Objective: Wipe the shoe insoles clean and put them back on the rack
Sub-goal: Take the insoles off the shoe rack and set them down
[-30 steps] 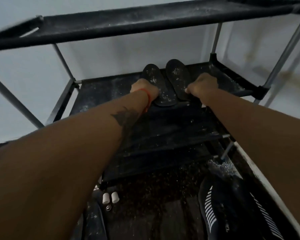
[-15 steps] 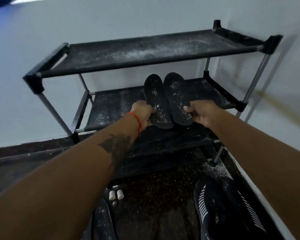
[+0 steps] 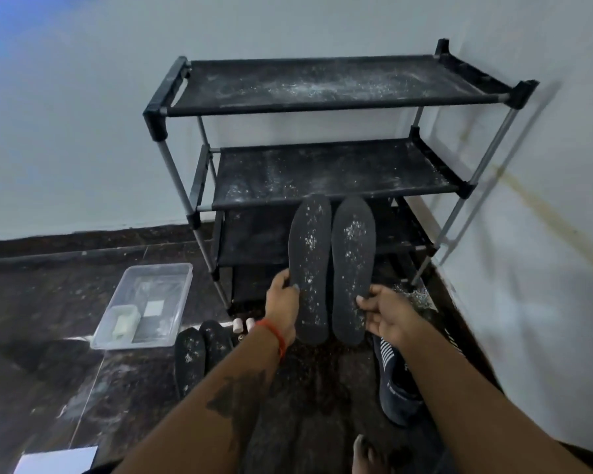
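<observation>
Two black insoles speckled with white dust stand side by side in the air in front of the black shoe rack point(image 3: 336, 196). My left hand point(image 3: 283, 299) grips the left insole point(image 3: 309, 265) at its left edge. My right hand point(image 3: 386, 314) pinches the right insole point(image 3: 351, 268) near its lower right edge. Both insoles are clear of the rack's shelves, toes pointing up. The rack's shelves are dusty and bare on the top two levels.
Another pair of dusty insoles point(image 3: 199, 354) lies on the dark floor at lower left. A clear plastic tub point(image 3: 144, 304) with cloths sits further left. A dark sneaker point(image 3: 396, 381) rests by the white wall on the right. A white sheet point(image 3: 55, 460) lies at bottom left.
Both hands have pulled the two insoles off the rack's middle shelf, back and down toward me. The view has drawn away from the rack, showing the floor and tub.
</observation>
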Tool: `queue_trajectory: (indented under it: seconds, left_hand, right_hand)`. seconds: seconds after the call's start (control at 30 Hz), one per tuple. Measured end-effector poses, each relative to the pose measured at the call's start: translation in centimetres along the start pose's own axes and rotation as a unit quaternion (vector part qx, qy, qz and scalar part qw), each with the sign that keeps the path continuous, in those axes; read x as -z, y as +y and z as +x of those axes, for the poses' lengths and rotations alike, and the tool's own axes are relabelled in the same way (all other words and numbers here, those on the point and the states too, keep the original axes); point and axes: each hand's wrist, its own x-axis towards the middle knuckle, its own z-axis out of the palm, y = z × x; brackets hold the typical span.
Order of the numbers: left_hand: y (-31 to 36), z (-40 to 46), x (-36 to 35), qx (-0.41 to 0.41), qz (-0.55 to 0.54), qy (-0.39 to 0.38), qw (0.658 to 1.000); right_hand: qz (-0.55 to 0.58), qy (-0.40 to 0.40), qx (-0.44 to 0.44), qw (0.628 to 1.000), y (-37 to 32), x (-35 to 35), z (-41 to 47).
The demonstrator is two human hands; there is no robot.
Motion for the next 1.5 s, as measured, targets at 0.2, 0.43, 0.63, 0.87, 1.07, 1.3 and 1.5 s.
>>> queue_trajectory:
  seconds: [0.2, 0.43, 0.63, 0.87, 1.07, 1.3, 1.5]
  left_hand:
    - [-9.4, 4.4, 3.3, 0.092, -0.015, 0.025, 0.995]
    - [-18.5, 9.7, 4.3, 0.167, -0.029, 0.057, 0.984]
    - [-23.2, 12.0, 4.6, 0.199, 0.061, 0.11, 0.972]
    - [-24.3, 12.5, 5.0, 0.238, 0.105, 0.128, 0.957]
    - [-21.7, 11.0, 5.8, 0.181, 0.277, 0.093, 0.939]
    - [-15.3, 9.0, 9.5, -0.046, 0.39, 0.112, 0.913]
    - [-7.6, 12.9, 20.4, -0.147, 0.51, 0.175, 0.829]
  right_hand:
    - [-0.043, 0.04, -0.065, 0.996, 7.6, 1.1, 6.2]
    - [-0.059, 0.075, -0.122, 0.988, 14.3, 2.6, 13.4]
    - [-0.086, 0.112, -0.153, 0.978, 18.0, 3.3, 16.6]
    - [-0.201, 0.171, -0.111, 0.958, 20.2, 2.8, 16.3]
    - [-0.402, 0.172, -0.009, 0.899, 18.7, 1.2, 13.5]
    - [-0.394, 0.115, 0.134, 0.902, 16.7, -7.2, 11.6]
    - [-0.361, 0.018, 0.239, 0.901, 16.1, -20.3, 11.6]
